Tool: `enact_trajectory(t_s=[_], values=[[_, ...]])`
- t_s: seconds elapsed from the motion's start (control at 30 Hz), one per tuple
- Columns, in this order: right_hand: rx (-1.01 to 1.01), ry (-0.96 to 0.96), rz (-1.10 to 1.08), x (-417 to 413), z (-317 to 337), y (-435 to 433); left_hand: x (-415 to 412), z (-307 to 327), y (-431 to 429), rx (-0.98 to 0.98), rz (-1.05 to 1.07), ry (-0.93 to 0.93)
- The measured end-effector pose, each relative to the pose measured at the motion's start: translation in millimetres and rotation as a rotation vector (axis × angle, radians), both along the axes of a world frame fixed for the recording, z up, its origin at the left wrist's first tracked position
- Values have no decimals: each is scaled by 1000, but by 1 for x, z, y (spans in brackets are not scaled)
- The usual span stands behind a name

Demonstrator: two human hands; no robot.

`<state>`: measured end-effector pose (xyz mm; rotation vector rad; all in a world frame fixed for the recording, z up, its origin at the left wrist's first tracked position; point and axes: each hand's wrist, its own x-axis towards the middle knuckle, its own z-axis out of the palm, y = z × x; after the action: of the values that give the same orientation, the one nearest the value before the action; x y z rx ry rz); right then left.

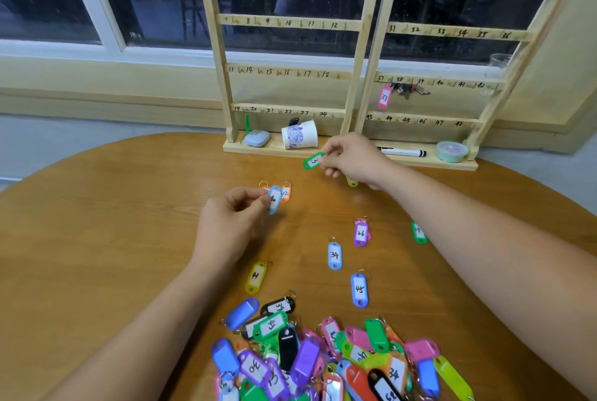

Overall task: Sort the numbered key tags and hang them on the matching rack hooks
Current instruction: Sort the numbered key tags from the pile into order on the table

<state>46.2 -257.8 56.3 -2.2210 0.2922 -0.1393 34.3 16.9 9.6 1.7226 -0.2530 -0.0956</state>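
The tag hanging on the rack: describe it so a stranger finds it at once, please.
Look at the right-hand wooden rack, third rail down. At the rail's left end hangs a pink tag marked 37; beside it hang only keys.

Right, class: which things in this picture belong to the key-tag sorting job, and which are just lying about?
Job: numbered rack; heap of tags; green tag pinched by the right hand; light-blue tag pinched by the left hand; pink tag 37, already hung.
Lying about: paper cup; marker; lidded tub; blue-grey case.
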Motion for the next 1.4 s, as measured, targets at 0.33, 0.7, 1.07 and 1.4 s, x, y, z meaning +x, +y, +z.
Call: enact_trajectory(t_s=[0.33,0.7,1.07,1.4], values=[[75,112,-2,35,-10,2,14,4,11,-25,84,-5],[-107,135,7,52,-18,1,14,0,8,26,45,-21],[-325,30,18,54,-42,9,7,1,5,-70,-63,137],[191,-108,77,-28,-30,56,0,3,-1,-142,-78,216]])
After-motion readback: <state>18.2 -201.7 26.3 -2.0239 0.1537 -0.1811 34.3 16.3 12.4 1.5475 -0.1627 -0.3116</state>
